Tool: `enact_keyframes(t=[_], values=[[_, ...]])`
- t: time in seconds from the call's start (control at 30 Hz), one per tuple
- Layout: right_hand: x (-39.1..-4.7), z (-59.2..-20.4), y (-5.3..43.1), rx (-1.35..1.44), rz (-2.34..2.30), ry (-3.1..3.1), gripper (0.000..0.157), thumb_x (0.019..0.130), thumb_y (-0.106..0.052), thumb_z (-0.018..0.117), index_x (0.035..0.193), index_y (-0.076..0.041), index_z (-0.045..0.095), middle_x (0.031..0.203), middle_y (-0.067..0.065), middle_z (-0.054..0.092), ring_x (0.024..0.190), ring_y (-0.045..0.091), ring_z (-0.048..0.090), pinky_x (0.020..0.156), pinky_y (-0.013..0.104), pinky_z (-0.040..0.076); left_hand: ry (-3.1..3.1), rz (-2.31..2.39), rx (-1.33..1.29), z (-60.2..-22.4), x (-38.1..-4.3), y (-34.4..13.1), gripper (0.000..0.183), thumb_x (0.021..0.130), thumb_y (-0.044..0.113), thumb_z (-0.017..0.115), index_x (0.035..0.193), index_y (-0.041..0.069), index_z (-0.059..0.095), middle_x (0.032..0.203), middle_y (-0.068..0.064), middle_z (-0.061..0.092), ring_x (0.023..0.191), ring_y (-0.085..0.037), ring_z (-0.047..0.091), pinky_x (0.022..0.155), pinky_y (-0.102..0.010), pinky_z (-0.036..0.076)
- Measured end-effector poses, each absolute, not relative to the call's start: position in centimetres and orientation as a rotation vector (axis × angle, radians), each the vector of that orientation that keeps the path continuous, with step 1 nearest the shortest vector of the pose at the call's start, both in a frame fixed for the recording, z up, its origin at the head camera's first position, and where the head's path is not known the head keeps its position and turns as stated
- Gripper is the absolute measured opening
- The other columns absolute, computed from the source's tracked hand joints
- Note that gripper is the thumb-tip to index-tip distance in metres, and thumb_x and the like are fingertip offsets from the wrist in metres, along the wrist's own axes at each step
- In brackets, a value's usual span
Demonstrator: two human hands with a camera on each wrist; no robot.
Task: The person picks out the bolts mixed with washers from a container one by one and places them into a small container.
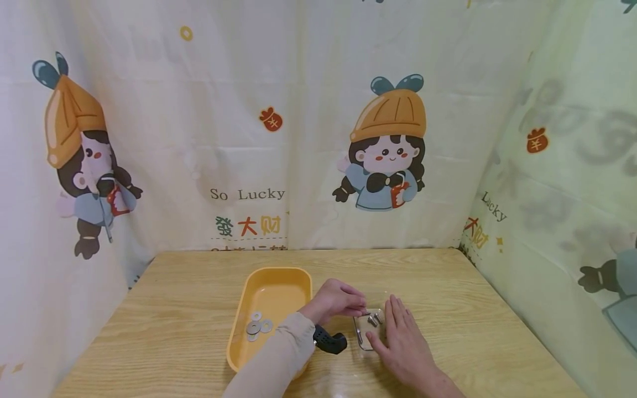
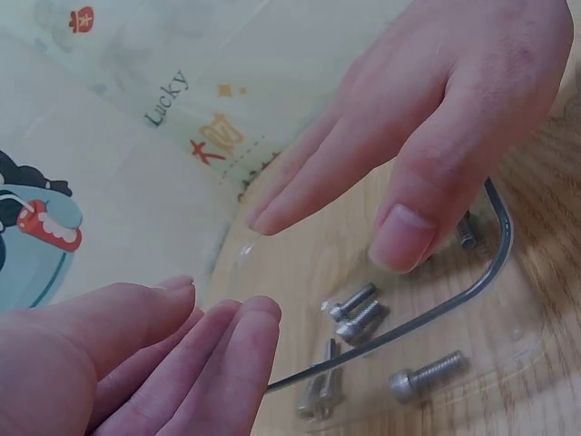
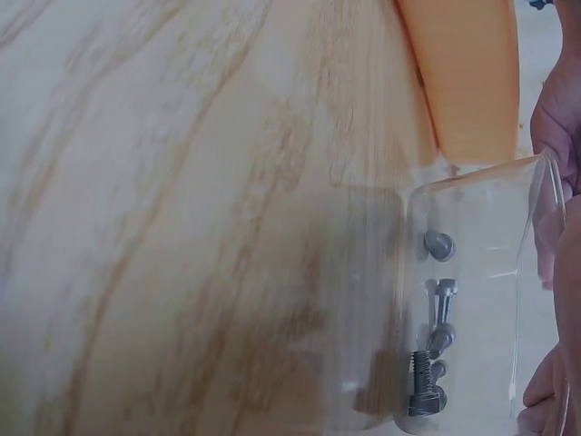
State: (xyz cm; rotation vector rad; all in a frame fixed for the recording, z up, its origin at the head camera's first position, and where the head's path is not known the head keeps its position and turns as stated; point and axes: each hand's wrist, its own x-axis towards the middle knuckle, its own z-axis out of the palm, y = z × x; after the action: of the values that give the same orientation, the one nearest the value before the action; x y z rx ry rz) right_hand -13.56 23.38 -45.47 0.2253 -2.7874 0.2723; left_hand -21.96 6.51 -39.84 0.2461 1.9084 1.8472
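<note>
A clear plastic box holding several socket-head screws sits on the wooden table, between my two hands. My left hand reaches over its far left side, fingers close together and thumb apart from them. In the left wrist view the left fingertips overlap the box's dark-looking rim, and nothing shows between thumb and fingers. Along the right side lies my right hand with straight fingers. Its thumb extends over the box. The right wrist view shows screws through the clear wall.
Left of the box stands a yellow tray with several flat washers in it, partly covered by my left sleeve. A black perforated piece shows beside my left wrist. Printed curtains border the table.
</note>
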Motion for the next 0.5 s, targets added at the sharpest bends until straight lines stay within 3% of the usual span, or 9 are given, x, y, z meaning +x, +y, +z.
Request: enact_keyframes(t=[0.5], values=[[-13.3, -44.4, 23.6, 0.214, 0.282, -2.772, 0.081, 0.086, -0.057, 0.043, 0.138, 0.004, 0.027, 0.147, 0.018, 0.02, 0.135, 0.034, 0.02, 0.109, 0.051, 0.022, 1.946, 1.857, 0.374, -38.1, -21.6, 2.9, 0.026, 0.083, 0.013, 0.063, 0.1, -0.005, 0.063, 0.088, -0.019, 0.068, 0.086, -0.032, 0.066, 0.077, -0.038, 0.056]])
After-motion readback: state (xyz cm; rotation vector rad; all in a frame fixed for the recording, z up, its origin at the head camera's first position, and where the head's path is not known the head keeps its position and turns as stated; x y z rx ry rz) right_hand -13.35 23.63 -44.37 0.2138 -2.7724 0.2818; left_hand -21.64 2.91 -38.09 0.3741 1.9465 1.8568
